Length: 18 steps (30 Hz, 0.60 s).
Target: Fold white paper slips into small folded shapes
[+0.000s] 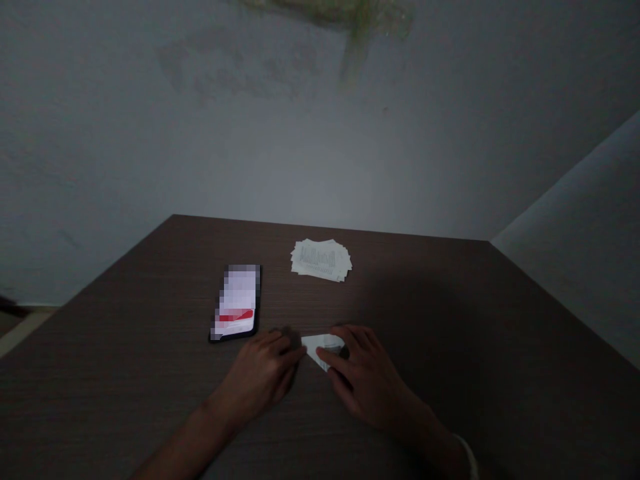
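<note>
A small white piece of folded paper (311,345) lies on the dark brown table, roughly triangular, with a printed patch on its right part. My right hand (367,373) bends over its right side, the index finger pressed on top and the other fingers and thumb around its edges. At the paper's left corner is my left hand (260,370), its fingers curled and one fingertip against the corner. Both hands hold the paper down near the table surface. Part of the paper is hidden under the right fingers.
A phone (237,293) with a lit, partly pixelated screen lies left of the paper. Farther back sits a loose stack of printed paper pieces (321,259). The wooden table (125,287) meets a stained grey wall (310,153) at its far edge.
</note>
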Each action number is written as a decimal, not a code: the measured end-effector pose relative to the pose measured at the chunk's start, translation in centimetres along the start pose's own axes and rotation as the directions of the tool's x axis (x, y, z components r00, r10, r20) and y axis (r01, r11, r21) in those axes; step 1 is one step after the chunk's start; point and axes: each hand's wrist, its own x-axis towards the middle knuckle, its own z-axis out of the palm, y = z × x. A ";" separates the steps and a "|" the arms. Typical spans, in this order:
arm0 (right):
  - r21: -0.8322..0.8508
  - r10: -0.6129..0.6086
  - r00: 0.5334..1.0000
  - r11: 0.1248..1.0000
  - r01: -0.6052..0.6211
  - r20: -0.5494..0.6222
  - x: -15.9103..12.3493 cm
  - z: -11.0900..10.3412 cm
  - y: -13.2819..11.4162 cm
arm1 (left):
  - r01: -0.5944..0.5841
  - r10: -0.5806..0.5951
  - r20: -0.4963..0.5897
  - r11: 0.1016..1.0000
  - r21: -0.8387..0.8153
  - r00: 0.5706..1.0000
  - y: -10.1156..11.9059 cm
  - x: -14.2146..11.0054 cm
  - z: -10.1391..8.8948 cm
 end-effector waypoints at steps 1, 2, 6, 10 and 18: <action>-0.003 -0.024 1.000 1.000 0.024 0.018 0.1 -0.1 0.0 | 0.008 -0.008 0.016 1.000 -0.004 1.000 0.1 0.1 -0.2; -0.005 -0.050 0.998 0.999 0.050 0.047 0.2 -0.2 0.0 | 0.016 -0.016 0.031 1.000 -0.007 0.999 0.2 0.1 -0.3; -0.034 -0.115 0.983 0.992 0.121 0.143 0.4 -0.3 0.2 | 0.063 -0.062 0.066 0.998 -0.002 0.996 0.6 0.2 -0.8; -0.044 -0.141 0.978 0.988 0.149 0.152 -0.1 -0.5 0.5 | 0.124 -0.126 0.105 0.992 0.024 0.986 1.0 0.2 -1.2; 0.072 -0.098 0.990 0.993 0.091 0.104 -1.5 -0.8 0.7 | 0.138 -0.137 0.092 0.990 -0.012 0.986 1.2 0.3 -1.7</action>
